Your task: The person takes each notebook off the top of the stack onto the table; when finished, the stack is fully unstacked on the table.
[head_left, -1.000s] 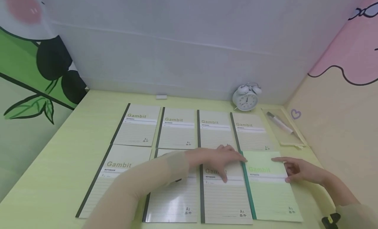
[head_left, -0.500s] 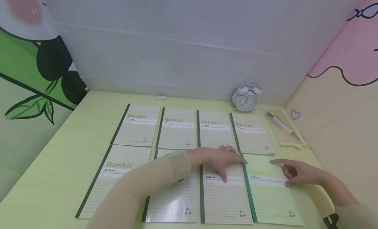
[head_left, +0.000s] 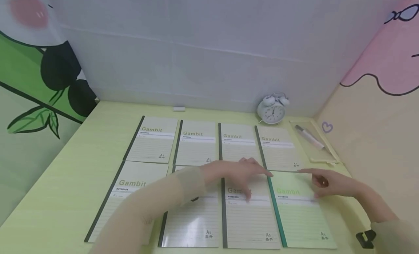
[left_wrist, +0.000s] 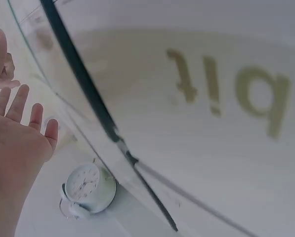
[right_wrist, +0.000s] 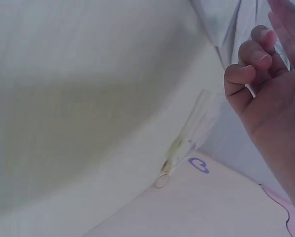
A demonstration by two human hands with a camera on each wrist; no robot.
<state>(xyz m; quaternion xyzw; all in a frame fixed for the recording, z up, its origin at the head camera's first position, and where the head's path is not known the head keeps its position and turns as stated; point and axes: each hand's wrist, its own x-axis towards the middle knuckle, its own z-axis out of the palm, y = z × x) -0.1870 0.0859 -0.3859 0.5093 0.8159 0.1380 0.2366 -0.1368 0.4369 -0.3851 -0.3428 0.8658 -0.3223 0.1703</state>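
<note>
A green-covered notebook [head_left: 304, 223] with a teal spine lies flat at the right end of the front row. My left hand [head_left: 242, 174] spreads over the grey-spined notebook [head_left: 248, 225] beside it, index fingertip at the green one's upper left corner. From the other side, my right hand [head_left: 338, 183] reaches in. Its index finger points straight along the seam below the back right notebook [head_left: 279, 152], while the thumb is by the green cover's right edge. The other right fingers [right_wrist: 253, 61] are curled with nothing in them.
Several more grey-spined notebooks [head_left: 193, 145] form two rows on the pale yellow table [head_left: 59, 185]. Behind them stand a white alarm clock [head_left: 272, 108] and a small white block [head_left: 179, 108]. A clear pouch [head_left: 319, 155] with a pen [head_left: 309, 137] lies by the right wall.
The green notebook has slid slightly toward me, uncovering the lower edge of the notebook behind it. My right hand has since moved a little away from me, its index fingertip now at the seam.
</note>
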